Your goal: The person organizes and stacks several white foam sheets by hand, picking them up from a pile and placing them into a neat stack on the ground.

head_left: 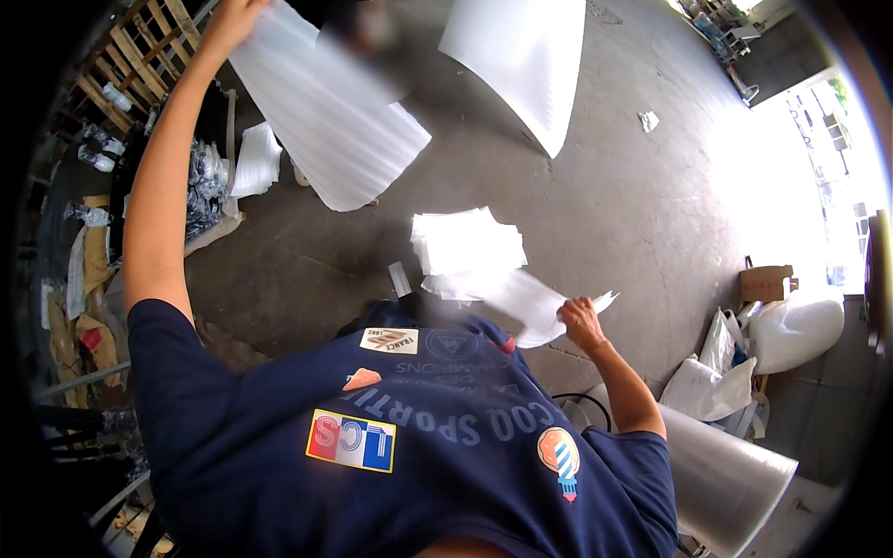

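Note:
At the upper left, my left arm is stretched far out, and my left hand (234,20) is closed on the edge of a long white foam sheet (330,130). The sheet slants down toward the middle, its lower end free. My right hand (582,324) pinches the edge of another thin white sheet (526,299), lower right of centre. That sheet reaches toward a stack of white sheets (467,244) in front of me and overlaps its near side. A further large white sheet (526,70) curves down at the top; its upper end is out of view.
A clear plastic roll (730,479) lies at my lower right. Beyond it are white bags (798,325) and a cardboard box (766,283). Wooden pallets (139,56) and plastic-wrapped bundles (206,181) line the left side. A crumpled scrap (648,121) lies on the concrete floor.

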Demonstrator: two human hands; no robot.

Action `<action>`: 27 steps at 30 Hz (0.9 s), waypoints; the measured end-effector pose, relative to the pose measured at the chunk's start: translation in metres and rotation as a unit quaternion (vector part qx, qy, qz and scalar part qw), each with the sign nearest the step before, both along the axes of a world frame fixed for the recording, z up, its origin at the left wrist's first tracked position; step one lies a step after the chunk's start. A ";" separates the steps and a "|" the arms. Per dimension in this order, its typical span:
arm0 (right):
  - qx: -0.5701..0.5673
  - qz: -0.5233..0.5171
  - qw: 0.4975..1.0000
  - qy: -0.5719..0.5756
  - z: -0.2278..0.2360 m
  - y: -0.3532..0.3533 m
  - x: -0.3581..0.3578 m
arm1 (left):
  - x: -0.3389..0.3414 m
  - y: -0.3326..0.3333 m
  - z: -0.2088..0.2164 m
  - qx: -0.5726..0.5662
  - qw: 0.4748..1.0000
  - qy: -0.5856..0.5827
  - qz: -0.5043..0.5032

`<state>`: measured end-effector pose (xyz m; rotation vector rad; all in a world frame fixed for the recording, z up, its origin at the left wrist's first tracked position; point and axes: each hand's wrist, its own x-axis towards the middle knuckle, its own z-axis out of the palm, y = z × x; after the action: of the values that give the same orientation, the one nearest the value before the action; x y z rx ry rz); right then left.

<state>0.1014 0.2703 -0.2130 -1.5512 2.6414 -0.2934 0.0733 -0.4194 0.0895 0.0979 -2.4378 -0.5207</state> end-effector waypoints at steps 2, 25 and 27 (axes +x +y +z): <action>-0.032 0.003 0.999 0.038 0.028 -0.031 -0.024 | -0.012 -0.024 -0.021 -0.086 0.992 -0.066 -0.061; -0.322 -0.030 0.940 0.110 0.237 -0.250 -0.084 | 0.011 0.220 -0.061 0.140 0.947 -0.241 -0.158; -0.256 0.001 0.943 0.211 0.250 -0.255 -0.074 | 0.015 0.228 -0.051 0.096 0.955 -0.238 -0.147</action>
<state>0.0269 0.0156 0.0375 -1.9482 3.0560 -0.7833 0.0880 -0.1910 0.0384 -0.0696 -2.8832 -0.9600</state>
